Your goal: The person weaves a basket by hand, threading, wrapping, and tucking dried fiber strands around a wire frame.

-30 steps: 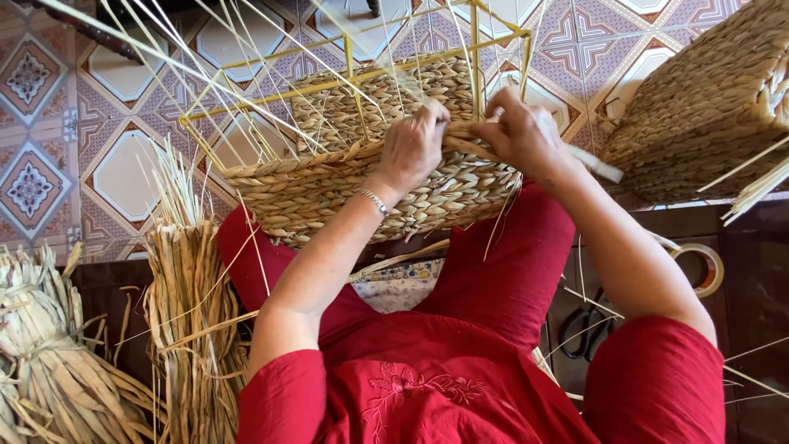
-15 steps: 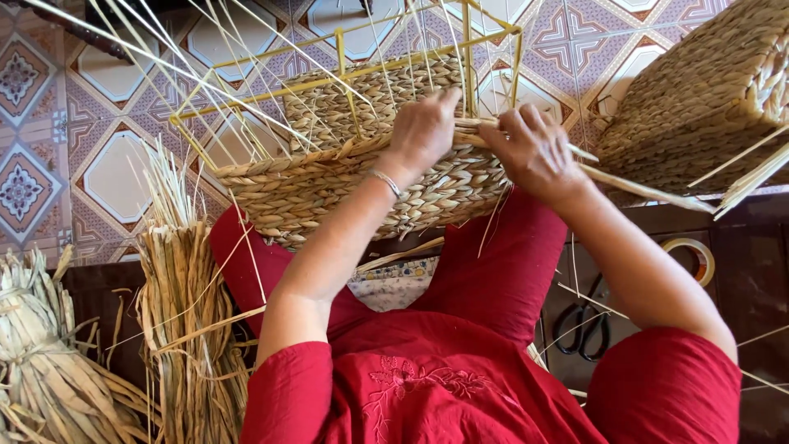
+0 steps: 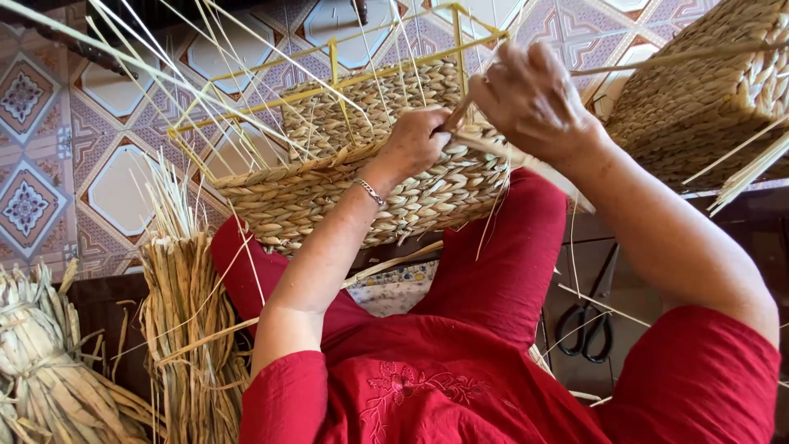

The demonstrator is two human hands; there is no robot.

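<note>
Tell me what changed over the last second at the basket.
The right hand rose from the basket rim, drawing a straw strand up with it. The left hand slid slightly right along the rim. Basket on the lap, fibre bundles and scissors stayed put.

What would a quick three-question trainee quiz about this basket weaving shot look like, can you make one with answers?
1. True or false: the half-woven basket rests across the person's lap, with a yellow frame rising above the woven part.
2. What lies on the dark surface beside the red-clothed leg? A) a hammer B) black-handled scissors C) a knife
3. Fill in: the left hand has a thin ____ at its wrist.

Key:
1. True; both hands, the right hand included, work at the basket's rim.
2. B
3. bracelet
</note>
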